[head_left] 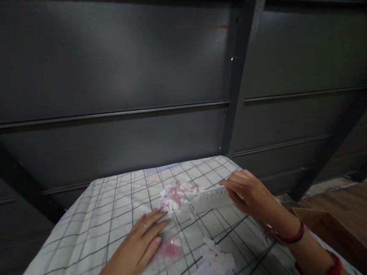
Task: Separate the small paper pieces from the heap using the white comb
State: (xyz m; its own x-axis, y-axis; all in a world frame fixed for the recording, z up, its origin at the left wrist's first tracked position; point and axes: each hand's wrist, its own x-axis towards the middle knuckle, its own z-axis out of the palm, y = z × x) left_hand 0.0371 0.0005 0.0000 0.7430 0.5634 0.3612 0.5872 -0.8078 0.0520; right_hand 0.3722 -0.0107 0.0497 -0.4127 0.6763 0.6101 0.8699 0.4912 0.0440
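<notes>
My left hand (pixel 145 233), a ring on one finger, lies with fingers stretched out on the checked cloth. Its fingertips are beside a pile of torn white and pink-stained scraps (pixel 175 195), which look like paper or petals. With fingers bent over its rim, my right hand (pixel 246 189) grips a white slotted plastic basket (pixel 209 200) at the right of that pile. What the basket holds, if anything, cannot be made out. Closer to me lies a second heap of white scraps (pixel 214 264). A pink blotch (pixel 172 249) shows by my left thumb.
A white cloth with dark grid lines (pixel 92 233) covers the table. Dark metal panels (pixel 108 75) rise right behind it. Low on the right, an open brown box (pixel 333 231) stands by the wooden floor (pixel 362 197).
</notes>
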